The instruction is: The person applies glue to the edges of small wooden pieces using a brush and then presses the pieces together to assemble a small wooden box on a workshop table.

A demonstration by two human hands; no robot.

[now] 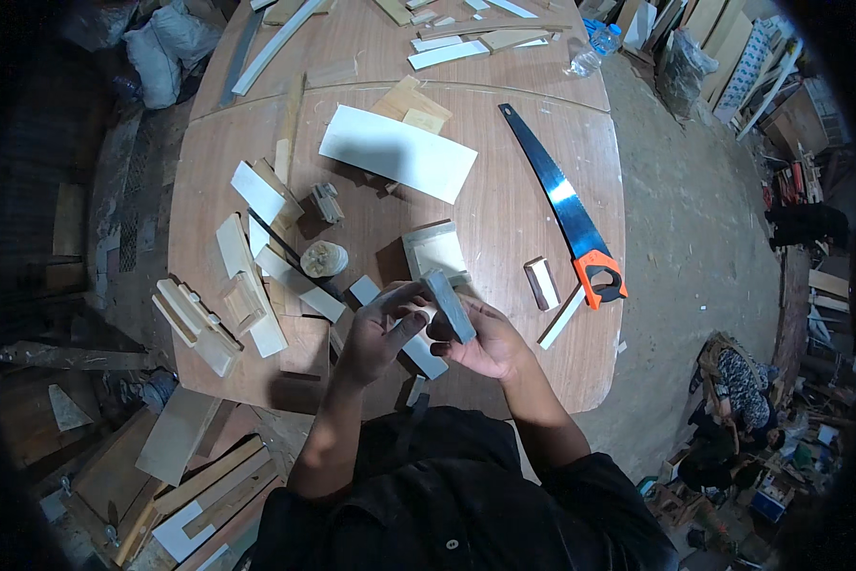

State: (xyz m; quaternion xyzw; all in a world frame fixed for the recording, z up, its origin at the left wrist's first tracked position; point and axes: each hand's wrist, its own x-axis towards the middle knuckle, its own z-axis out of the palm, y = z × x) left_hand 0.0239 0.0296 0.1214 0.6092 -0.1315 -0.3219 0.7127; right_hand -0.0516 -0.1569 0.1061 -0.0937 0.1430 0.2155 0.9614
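Observation:
Close above the near part of the table, my right hand (492, 341) is closed round a flat grey rectangular block (450, 305), which stands tilted on edge. My left hand (378, 328) is beside it with fingers and thumb curled together. Something small and pale shows between those fingers, mostly hidden, and I cannot make out its kind. Just beyond my hands lies a pale square wooden piece with a raised edge (434, 252). Under them is a white-faced wood strip (422, 354). A round tub (324, 259) stands to the left of my hands.
A handsaw (570, 211) with an orange and black handle lies at right, near a small wooden block (542, 284). A white board (399, 152) lies farther back. Wooden offcuts (252, 276) crowd the left side. A plastic bottle (594, 49) is at the far right corner.

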